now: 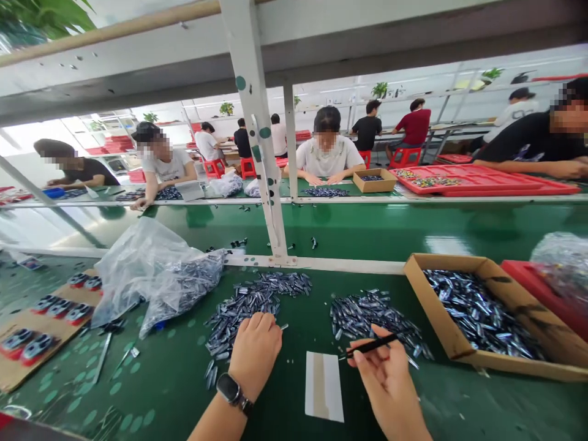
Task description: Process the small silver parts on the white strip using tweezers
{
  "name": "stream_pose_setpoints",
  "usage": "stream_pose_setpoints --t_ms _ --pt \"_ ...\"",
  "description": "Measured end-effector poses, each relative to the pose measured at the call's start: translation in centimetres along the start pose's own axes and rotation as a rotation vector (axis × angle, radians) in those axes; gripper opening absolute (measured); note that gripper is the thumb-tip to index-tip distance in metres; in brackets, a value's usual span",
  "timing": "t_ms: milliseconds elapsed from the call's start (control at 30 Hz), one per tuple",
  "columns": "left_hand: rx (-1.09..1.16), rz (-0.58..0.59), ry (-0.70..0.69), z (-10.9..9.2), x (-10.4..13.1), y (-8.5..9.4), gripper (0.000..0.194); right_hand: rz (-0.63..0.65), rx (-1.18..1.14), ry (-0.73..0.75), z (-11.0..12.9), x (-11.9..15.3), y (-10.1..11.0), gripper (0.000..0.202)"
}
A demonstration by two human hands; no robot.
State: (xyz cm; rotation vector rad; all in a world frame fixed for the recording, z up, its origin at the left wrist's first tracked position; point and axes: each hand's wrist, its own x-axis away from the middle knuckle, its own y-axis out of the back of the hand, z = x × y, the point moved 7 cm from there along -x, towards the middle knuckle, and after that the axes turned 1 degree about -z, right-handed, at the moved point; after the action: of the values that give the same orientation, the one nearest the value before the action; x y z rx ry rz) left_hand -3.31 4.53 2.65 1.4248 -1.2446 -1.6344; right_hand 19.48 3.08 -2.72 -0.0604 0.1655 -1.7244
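Observation:
My left hand [257,346], a watch on its wrist, is closed at the edge of a pile of small shiny dark pieces [248,303]. One small shiny piece [285,326] sticks out beside its fingertips; the grip itself is mostly hidden. Black tweezers [374,345] are pinched in my right hand [383,367], their tip pointing left. Just left of that tip, a white card [324,386] with a tan tape strip lies flat on the green table. Behind my right hand spreads a second pile of similar pieces [367,312].
A cardboard box [459,349] of similar pieces stands at right, by a red tray [528,275]. At left are a clear plastic bag [151,269] and a cardboard sheet [50,355] with red-and-black parts. A white post [261,135] rises ahead; co-workers sit beyond.

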Motion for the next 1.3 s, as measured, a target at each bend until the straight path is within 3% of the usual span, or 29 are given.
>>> stream_pose_setpoints --t_ms 233,367,667,1100,1300 --pt "0.217 0.065 -0.179 -3.6 1.9 -0.3 0.02 0.405 0.07 -0.125 0.0 1.4 -2.8 0.034" --pt "0.391 0.115 -0.203 -6.0 3.6 -0.6 0.014 0.514 0.21 -0.123 0.4 1.8 -3.4 0.026" --pt "0.607 0.142 -0.075 -5.5 3.5 -1.2 0.018 0.553 0.281 -0.123 0.6 1.7 -3.3 0.024" --pt "0.624 0.131 -0.114 -5.8 3.9 -1.7 0.017 0.552 0.336 -0.115 0.4 1.7 -3.4 0.021" --pt "0.621 0.147 -0.122 -5.9 3.8 -1.4 0.017 0.535 0.227 -0.166 0.1 1.7 -3.2 0.021"
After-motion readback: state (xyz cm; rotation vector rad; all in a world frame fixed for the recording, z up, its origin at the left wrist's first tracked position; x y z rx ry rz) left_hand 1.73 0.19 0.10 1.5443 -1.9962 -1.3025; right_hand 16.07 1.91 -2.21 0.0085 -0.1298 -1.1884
